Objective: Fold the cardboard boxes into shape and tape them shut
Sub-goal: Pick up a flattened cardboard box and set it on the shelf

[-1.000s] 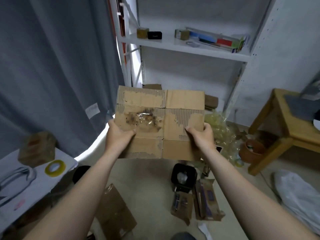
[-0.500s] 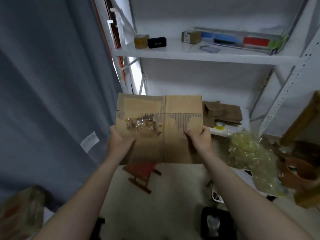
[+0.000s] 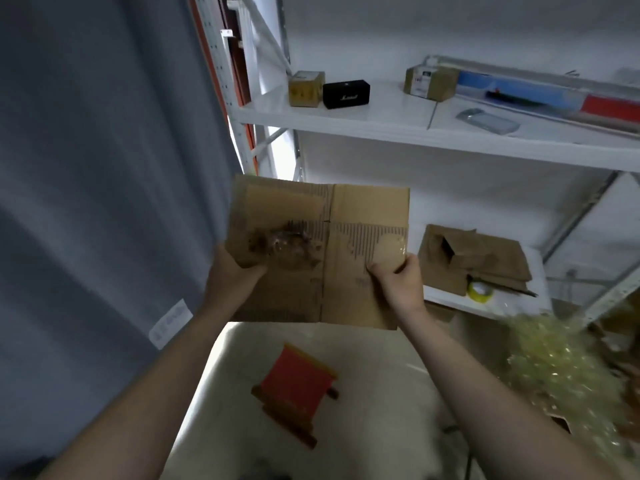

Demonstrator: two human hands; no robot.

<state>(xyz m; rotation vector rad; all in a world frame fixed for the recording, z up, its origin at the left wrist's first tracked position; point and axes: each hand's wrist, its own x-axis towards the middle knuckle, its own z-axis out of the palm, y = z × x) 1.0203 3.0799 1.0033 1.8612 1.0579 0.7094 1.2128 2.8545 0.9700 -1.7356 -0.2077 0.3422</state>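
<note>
Flattened cardboard box held up in both hands before a white shelving unit.

The left hand (image 3: 231,277) grips the left edge of the flattened cardboard box (image 3: 322,251) and the right hand (image 3: 398,278) pinches its right edge, thumb on the front. The box stands upright in the air, its torn facing and old tape toward the camera, above a red wooden stool (image 3: 294,386) on the floor.

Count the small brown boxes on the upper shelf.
2. The yellowish box stands at the left end of the upper shelf, beside the black speaker; the labelled box sits further right, by the long clear package. More may lie beyond the frame's right edge.
</note>
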